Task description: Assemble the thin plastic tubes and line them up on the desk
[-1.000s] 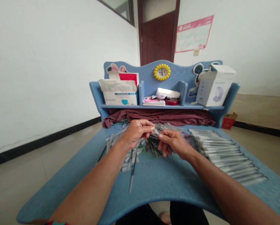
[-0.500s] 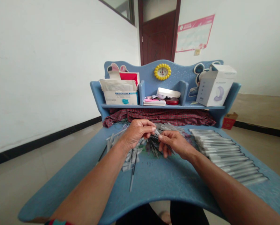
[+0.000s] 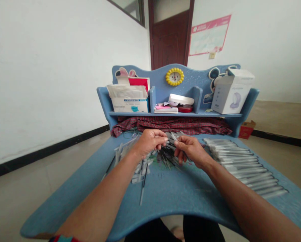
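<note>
My left hand [image 3: 151, 143] is over the middle of the blue desk, thumb and fingertips pinched together; whatever lies between them is too small to make out. A short gap to the right, my right hand [image 3: 192, 150] is closed on a slim stick with a pale, translucent end [image 3: 173, 136] that points up and left. Under and between the hands lies a heap of thin dark sticks [image 3: 166, 158]. Loose translucent sleeves [image 3: 137, 176] lie beneath my left wrist, and one dark-and-pale stick [image 3: 143, 188] points toward the desk's front edge.
Many pale sticks with dark ends lie in a neat row [image 3: 246, 168] on the right of the desk [image 3: 175, 195]. A checked cloth [image 3: 175, 125] is bunched under the shelf. A mask box [image 3: 130, 105] and a white carton [image 3: 232, 92] stand on the shelf.
My right hand has moved slightly up and to the right with the stick, widening the gap between the hands. My left hand has hardly moved.
</note>
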Demonstrator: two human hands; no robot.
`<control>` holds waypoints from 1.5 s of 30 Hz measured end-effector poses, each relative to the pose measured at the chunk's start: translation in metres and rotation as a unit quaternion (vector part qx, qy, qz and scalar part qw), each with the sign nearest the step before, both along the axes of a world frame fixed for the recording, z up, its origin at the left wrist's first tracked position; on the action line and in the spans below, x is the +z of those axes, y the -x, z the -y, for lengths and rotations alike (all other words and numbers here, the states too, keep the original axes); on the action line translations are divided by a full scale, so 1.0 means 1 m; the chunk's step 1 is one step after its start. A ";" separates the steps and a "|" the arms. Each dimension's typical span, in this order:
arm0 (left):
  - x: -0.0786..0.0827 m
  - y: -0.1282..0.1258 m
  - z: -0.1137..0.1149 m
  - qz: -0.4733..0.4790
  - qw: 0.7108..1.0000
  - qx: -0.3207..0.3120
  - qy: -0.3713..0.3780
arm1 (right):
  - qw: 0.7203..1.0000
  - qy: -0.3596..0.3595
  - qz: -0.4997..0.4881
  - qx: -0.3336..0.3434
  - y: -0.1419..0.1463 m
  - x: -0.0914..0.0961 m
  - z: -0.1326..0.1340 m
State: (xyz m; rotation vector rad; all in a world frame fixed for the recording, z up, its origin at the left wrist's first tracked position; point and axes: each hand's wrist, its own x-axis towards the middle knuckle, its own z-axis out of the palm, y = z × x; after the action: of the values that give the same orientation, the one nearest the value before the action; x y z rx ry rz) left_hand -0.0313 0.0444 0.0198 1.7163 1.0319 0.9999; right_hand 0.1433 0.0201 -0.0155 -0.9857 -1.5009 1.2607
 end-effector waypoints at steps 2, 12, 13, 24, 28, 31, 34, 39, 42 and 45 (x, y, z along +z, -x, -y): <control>-0.005 -0.003 0.000 -0.068 0.998 -0.007 -0.016 | 1.000 -0.003 0.003 -0.012 -0.001 0.000 -0.001; -0.019 -0.004 -0.004 -0.359 0.906 -0.068 -0.216 | 0.999 -0.022 -0.008 -0.040 -0.005 -0.001 -0.004; -0.019 -0.002 -0.004 -0.377 0.897 -0.078 -0.218 | 0.999 -0.024 -0.009 -0.042 -0.005 -0.001 -0.004; -0.034 -0.023 0.004 -0.416 0.858 -0.063 -0.295 | 0.994 -0.045 -0.038 -0.095 -0.016 0.003 -0.010; -0.044 -0.043 0.017 -0.436 0.831 -0.087 -0.335 | 0.993 -0.053 -0.032 -0.100 -0.016 0.002 -0.011; -0.050 -0.053 0.021 -0.463 0.806 -0.082 -0.359 | 0.992 -0.062 -0.025 -0.109 -0.016 0.002 -0.012; -0.052 -0.059 0.022 -0.477 0.783 -0.076 -0.392 | 0.991 -0.057 -0.027 -0.119 -0.017 0.004 -0.012; -0.051 -0.067 0.023 -0.501 0.761 -0.117 -0.395 | 0.991 -0.052 -0.027 -0.118 -0.017 0.008 -0.011; -0.053 -0.070 0.024 -0.504 0.765 -0.108 -0.386 | 0.991 -0.062 -0.021 -0.114 -0.017 0.008 -0.011; -0.056 -0.071 0.024 -0.503 0.768 -0.103 -0.384 | 0.991 -0.068 -0.014 -0.114 -0.017 0.008 -0.012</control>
State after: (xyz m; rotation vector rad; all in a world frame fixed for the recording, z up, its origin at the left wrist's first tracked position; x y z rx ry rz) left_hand 0.0393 0.0200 -0.0363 3.1577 1.0474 0.2563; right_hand 0.1605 0.0318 -0.0076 -1.0129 -1.3896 0.9941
